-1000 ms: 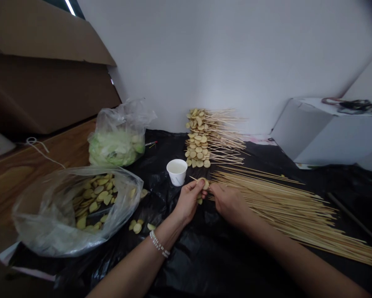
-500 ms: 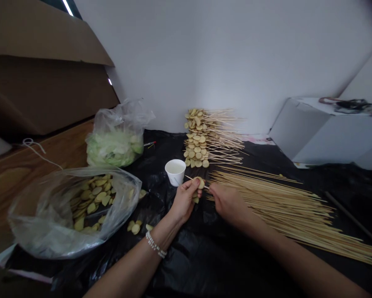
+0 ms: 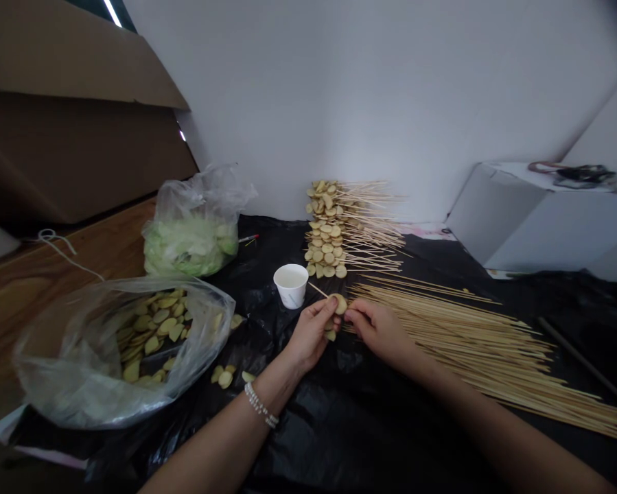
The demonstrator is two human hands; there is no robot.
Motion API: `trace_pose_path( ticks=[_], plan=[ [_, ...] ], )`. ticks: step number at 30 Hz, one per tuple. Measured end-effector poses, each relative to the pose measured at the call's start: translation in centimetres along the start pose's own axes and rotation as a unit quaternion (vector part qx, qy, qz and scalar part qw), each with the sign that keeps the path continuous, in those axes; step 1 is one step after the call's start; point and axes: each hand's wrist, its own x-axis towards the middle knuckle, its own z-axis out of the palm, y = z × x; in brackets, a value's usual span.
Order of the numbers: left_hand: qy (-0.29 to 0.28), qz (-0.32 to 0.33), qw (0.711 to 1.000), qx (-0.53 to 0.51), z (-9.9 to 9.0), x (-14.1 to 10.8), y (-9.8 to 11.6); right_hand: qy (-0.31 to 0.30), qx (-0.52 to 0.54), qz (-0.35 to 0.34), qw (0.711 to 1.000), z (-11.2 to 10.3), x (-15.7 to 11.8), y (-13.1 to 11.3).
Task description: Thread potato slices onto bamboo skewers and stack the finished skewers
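My left hand (image 3: 313, 333), with a beaded bracelet at the wrist, pinches a round potato slice (image 3: 341, 304) over the black plastic sheet. More slice edge shows under its fingers. A thin wooden skewer (image 3: 317, 290) passes through the slice, its end sticking out to the upper left. Close against the slice's right side, my right hand (image 3: 377, 328) is closed on the skewer; its fingers hide that part. Just beyond stands a white paper cup (image 3: 291, 285). Loose skewers (image 3: 473, 343) lie spread out to the right of my hands.
Threaded potato skewers (image 3: 329, 240) are stacked by the wall. At left, an open plastic bag (image 3: 200, 370) holds potato slices, and a second bag (image 3: 200, 199) holds pale green pieces. Several loose slices (image 3: 223, 376) lie nearby. A white box (image 3: 539, 226) stands at right.
My right hand has slid in along the skewer towards the slice, and its fingers now sit at the slice. The slice and my left hand have shifted slightly right.
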Motion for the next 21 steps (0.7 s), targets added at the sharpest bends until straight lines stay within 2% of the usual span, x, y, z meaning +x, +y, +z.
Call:
trace_pose_path(
  ticks=[5,10,14,18,19,21],
  plan=[
    [0.027,-0.036,0.995,-0.084,-0.1,0.1,0.3,0.019,0.005,0.023,1.000,-0.3,0.2,0.1],
    [0.035,-0.006,0.998,-0.057,-0.3,0.3,0.5,-0.017,-0.017,0.013,1.000,-0.1,0.1,0.0],
    [0.065,0.049,0.996,-0.031,-0.5,0.4,0.7,-0.001,-0.130,-0.037,0.991,0.1,-0.4,0.2],
    [0.080,0.074,0.994,0.009,-0.5,0.3,0.6,0.013,-0.291,-0.076,0.954,0.5,-1.0,0.3],
    [0.082,0.075,0.994,0.016,-0.5,0.2,0.5,0.014,-0.288,-0.074,0.955,0.5,-1.0,0.4],
    [0.080,0.073,0.994,0.027,-0.4,0.2,0.5,0.000,-0.208,-0.050,0.977,0.4,-0.8,0.4]
  ],
)
